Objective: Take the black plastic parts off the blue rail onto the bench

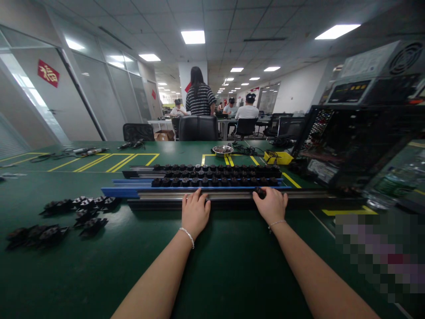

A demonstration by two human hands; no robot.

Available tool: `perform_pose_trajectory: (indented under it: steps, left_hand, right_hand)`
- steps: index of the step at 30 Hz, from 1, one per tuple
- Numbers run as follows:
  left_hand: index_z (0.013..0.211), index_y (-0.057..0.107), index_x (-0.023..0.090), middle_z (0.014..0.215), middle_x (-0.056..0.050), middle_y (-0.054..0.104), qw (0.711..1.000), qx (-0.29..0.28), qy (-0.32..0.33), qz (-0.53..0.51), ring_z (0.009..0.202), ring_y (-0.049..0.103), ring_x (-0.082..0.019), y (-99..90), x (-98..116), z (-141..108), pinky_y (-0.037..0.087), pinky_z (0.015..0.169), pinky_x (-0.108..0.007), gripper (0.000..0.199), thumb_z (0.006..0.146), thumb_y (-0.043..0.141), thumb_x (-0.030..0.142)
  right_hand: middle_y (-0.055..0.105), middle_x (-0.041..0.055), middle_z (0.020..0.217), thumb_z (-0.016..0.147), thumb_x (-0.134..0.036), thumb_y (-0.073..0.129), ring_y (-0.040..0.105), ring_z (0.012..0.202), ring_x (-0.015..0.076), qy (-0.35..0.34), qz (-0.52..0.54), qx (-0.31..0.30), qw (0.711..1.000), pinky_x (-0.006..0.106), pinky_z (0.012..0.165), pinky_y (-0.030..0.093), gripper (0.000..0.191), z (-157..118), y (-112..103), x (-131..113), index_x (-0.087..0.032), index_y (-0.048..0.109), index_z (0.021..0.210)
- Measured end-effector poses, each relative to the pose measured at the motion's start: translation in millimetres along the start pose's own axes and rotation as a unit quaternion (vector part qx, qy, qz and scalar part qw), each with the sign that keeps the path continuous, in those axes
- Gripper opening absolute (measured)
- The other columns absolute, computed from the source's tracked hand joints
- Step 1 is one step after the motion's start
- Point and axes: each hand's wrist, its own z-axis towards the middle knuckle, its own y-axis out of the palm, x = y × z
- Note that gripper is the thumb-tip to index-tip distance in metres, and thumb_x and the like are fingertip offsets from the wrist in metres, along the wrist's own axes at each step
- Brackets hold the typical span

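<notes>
A long dark metal rail with a channel along it lies crosswise in front of me. My left hand grips its middle, fingers laid over the top and thumb at the side; what is beneath the fingers is hidden. Farther right, my right hand pinches a small black part against the rail. Just behind are blue rails and rows of similar black parts. Loose black parts with metallic tops lie in groups to the left, with more nearer me.
A metal bowl and a yellow tray stand behind the rows. Open computer cases are stacked at right, near a plastic bottle. Cables and tools lie at the back left. Other people are beyond the green table.
</notes>
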Motion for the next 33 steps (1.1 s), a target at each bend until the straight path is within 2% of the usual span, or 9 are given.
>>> perform_pose_trajectory:
  steps: [15, 26, 33]
  left_hand:
    - [0.109, 0.059, 0.025, 0.13, -0.006, 0.049, 1.0, -0.001, -0.002, -0.007, 0.117, 0.044, -0.024, 0.5, -0.3, 0.3, 0.023, 0.104, -0.047, 0.037, 0.087, 0.032, 0.039]
    - [0.109, 0.059, 0.025, 0.13, -0.006, 0.05, 1.0, 0.001, 0.006, 0.001, 0.116, 0.045, -0.023, 0.3, -0.9, 0.3, 0.024, 0.104, -0.046, 0.038, 0.087, 0.031, 0.04]
    - [0.109, 0.059, 0.024, 0.13, -0.007, 0.05, 1.0, 0.0, -0.001, 0.004, 0.115, 0.046, -0.023, 0.7, 0.0, 0.8, 0.024, 0.103, -0.046, 0.037, 0.086, 0.034, 0.038]
  right_hand:
    - [0.063, 0.0079, 0.097, 0.074, -0.048, 0.047, 0.05, 0.1, 0.0254, -0.033, 0.035, -0.008, 0.999, 0.051, 0.099, 0.019, 0.035, -3.9, 1.7, -8.9, -0.019, 0.059, 0.09]
    - [0.064, 0.0073, 0.092, 0.074, -0.048, 0.048, 0.051, 0.098, 0.0251, -0.055, 0.053, -0.019, 0.997, 0.052, 0.098, 0.02, 0.034, -6.0, -2.6, -14.5, -0.019, 0.059, 0.088]
    - [0.064, 0.0064, 0.089, 0.074, -0.05, 0.048, 0.052, 0.094, 0.0238, -0.081, 0.072, -0.005, 0.994, 0.05, 0.097, 0.022, 0.034, -7.6, -0.8, -15.2, -0.019, 0.059, 0.085]
